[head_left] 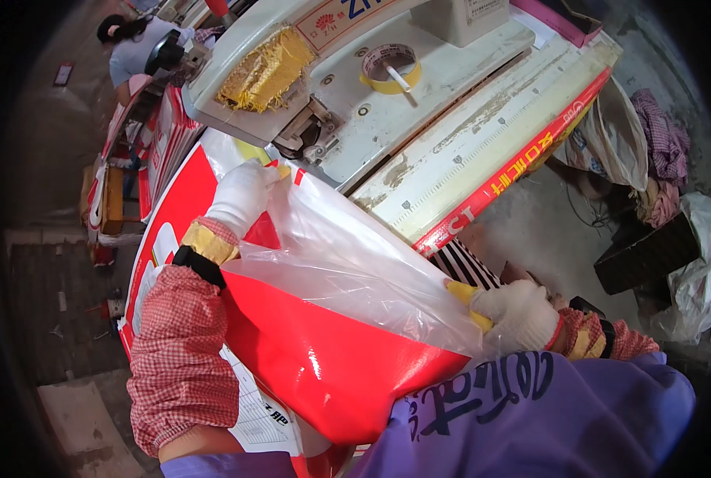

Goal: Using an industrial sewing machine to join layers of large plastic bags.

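Across my lap and the machine bed lies a large red and white plastic sack [316, 358], with a clear plastic liner [347, 287] showing at its mouth. My left hand [242, 195], in a white glove with yellowed fingertips, is closed on the sack's edge just below the sewing head of an industrial sewing machine [419, 135]. At the opposite corner of the mouth, my right hand [519, 312], gloved the same way, pinches the edge of the sack and liner. Its yellow-tipped thumb and fingers lie against the film.
A roll of yellow tape [390, 70] with a white stick rests on the machine bed. Frayed yellow cloth [268, 70] covers part of the machine. A stack of red and white sacks [168, 147] stands at left, near another person [136, 48]. A dark box [646, 255] is at right.
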A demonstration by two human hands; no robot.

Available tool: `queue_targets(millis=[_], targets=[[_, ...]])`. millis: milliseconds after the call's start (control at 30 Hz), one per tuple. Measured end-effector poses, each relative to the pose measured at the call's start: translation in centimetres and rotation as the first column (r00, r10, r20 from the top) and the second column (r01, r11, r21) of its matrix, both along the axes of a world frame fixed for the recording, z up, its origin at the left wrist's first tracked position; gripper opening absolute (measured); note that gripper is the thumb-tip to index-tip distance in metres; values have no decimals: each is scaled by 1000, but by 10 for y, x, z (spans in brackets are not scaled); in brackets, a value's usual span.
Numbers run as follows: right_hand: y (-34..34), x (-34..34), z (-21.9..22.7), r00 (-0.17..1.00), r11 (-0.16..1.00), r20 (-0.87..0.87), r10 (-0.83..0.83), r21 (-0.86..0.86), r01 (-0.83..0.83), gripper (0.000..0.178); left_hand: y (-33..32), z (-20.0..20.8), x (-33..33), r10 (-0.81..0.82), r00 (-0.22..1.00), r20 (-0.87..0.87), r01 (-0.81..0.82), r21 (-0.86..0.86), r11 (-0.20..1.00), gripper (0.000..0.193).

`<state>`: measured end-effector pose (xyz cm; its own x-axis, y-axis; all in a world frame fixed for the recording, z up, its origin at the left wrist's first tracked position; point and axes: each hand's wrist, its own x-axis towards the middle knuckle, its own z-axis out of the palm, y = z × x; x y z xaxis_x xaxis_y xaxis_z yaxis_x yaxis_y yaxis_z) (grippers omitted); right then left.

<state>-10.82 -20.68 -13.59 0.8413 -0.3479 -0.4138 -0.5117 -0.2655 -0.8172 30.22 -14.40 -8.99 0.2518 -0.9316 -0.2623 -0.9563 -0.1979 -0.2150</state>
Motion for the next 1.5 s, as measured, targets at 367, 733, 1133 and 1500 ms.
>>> queue_targets(millis=[367, 733, 1133, 1500], targets=[[6, 186, -17, 942, 789, 82, 325, -573, -222, 26, -19, 2, 192, 99, 990, 98, -8, -666, 746, 20], [-53, 267, -40, 922, 840, 376, 90, -526, 133, 34, -15, 124, -72, -175, 948, 265, 169, 46, 985, 7], [-79, 244, -32, 897, 643, 173, 408, -751, -148, 25, -22, 114, -164, 391, 488, -780, 98, 494, 864, 24], [-52, 152, 12, 685, 752, 563, 463, -658, 33, 11, 77, 151, -272, -69, 988, -140, 155, 933, 325, 18]])
